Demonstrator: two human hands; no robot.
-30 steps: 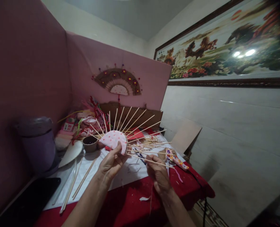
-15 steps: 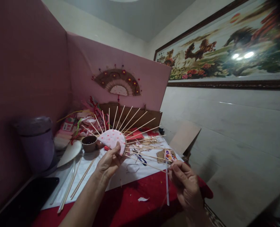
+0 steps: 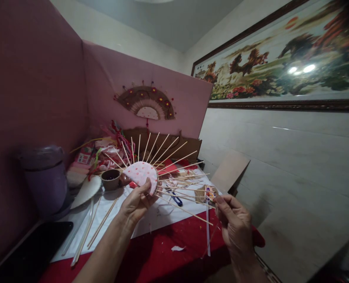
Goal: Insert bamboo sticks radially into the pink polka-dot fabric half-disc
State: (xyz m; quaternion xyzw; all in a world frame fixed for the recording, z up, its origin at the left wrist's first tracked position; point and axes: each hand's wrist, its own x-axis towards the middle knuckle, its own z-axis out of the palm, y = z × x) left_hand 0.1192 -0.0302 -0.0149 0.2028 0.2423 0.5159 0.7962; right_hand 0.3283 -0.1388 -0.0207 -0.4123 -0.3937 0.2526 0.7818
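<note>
My left hand (image 3: 139,200) grips a half-round fan base (image 3: 140,175), pale pink with red dots, thumb on its front and fingers behind. Thin wooden sticks (image 3: 171,151) spread out from its curved edge like rays. Over at the right, my right hand (image 3: 235,220) is closed in a pinch at the outer end of one of the lower sticks. The lowest stick (image 3: 189,212) slants down below that hand's fingertips, free at its end. Behind the sticks lies a blue-handled tool (image 3: 176,199).
A finished fan (image 3: 147,102) hangs on the pink board. Glue sticks (image 3: 84,232), loose wooden sticks (image 3: 103,222), a small cup (image 3: 110,180) and a black phone-like slab (image 3: 34,251) lie left. A clear strip (image 3: 208,236) hangs over the red cloth (image 3: 162,259).
The fan base has turned slightly clockwise, its sticks on the right dropping lower. My right hand has moved a little up and right, from the lowest stick's end to a higher one.
</note>
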